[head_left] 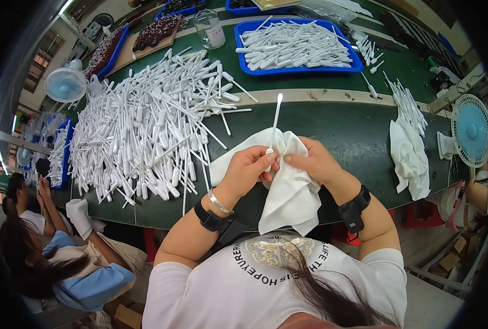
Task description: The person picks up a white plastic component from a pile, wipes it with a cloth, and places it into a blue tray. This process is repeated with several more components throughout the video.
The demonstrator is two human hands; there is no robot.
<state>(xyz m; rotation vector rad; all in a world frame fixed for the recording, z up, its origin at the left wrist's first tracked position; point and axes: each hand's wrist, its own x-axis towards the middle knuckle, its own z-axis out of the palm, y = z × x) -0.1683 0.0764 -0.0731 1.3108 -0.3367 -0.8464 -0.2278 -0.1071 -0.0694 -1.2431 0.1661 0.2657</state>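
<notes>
My left hand [248, 169] is closed, with thumb and fingers pinching the lower end of a slim white plastic stick [276, 119]. That stick stands nearly upright, its small rounded tip pointing away from me. A white cloth [292, 204] drapes around and below both hands, and my right hand [319, 162] grips a bunched fold of it. The stick's lower end is partly hidden by my fingers and the cloth. Just left of my left hand spreads a large heap of similar white sticks [145, 126], many with thicker handle ends, on the green table [348, 140].
A blue tray [244, 64] full of white sticks stands at the back, near a glass jar [209, 30]. To the right lie more sticks [406, 107], another white cloth [408, 156] and a fan [470, 130]. A second fan [66, 84] and seated co-workers [74, 263] are at left.
</notes>
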